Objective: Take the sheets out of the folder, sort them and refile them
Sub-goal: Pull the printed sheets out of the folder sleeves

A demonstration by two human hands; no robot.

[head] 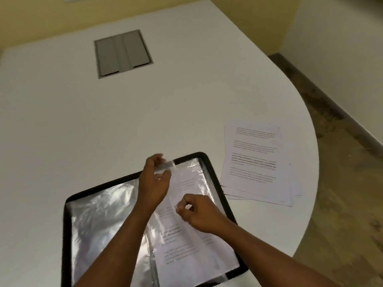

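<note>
- Open black-edged display folder [215, 179] lying flat on the white table [186, 96], near edge, both spreads of shiny clear sleeves facing up.
- Left hand [154, 181] over the top of the right-hand page, thumb and fingers curled, pinching the upper edge of a plastic sleeve [187, 206] and lifting it off the page.
- Right hand [199, 212] lower down on the same sleeve, fingers curled in, pinching at its edge; whether plastic or paper is between the fingertips cannot be told.
- Printed sheet [182, 251] lying in the right-hand page under the sleeve, lines of text showing through.
- Left-hand sleeve page [103, 220] flat and glossy, contents unreadable through the glare.
- Loose stack of printed sheets [259, 162] on the table just right of the folder, slightly fanned, near the curved table edge.
- Grey cable hatch [123, 53] set flush into the table, well apart, at the far side.
- Brown floor [342, 183] beyond the rim.
</note>
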